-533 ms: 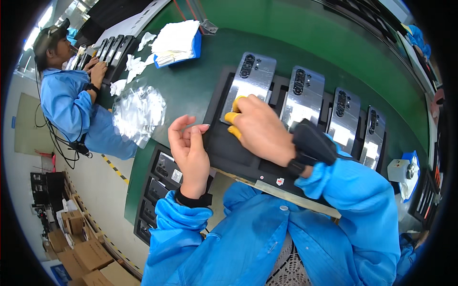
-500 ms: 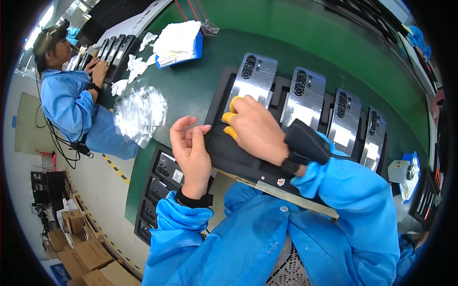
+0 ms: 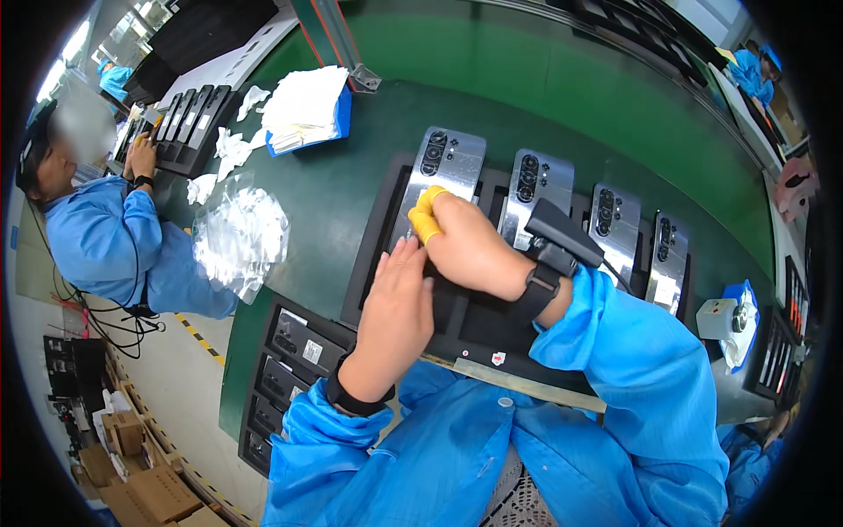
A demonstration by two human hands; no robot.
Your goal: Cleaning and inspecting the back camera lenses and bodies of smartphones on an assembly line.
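Observation:
Several silver smartphones lie in a row in a black foam tray (image 3: pixel 399 332), their camera ends pointing away from me. My right hand (image 3: pixel 474 246), with yellow finger cots on its fingertips, is closed over the lower half of the leftmost phone (image 3: pixel 455 167). Its bent fingers are pressed together there, and whatever they pinch is hidden. My left hand (image 3: pixel 399 303) has its fingers stretched out close together, their tips at that phone's lower end beside my right fingers. A second phone (image 3: pixel 537 189) lies to the right, partly behind my right wrist.
Clear plastic film (image 3: pixel 241 237) is heaped left of the tray, near crumpled white wipes (image 3: pixel 230 154). A blue box of white cloths (image 3: pixel 303 110) stands behind. Another black tray (image 3: pixel 294 373) sits lower left. A white dispenser bottle (image 3: pixel 718 318) stands right. A co-worker (image 3: pixel 110 241) handles devices at left.
My left hand has moved up and right, from beside the tray to the leftmost phone's lower end, and its fingers have straightened. My right hand stays over that phone. The view has shifted slightly.

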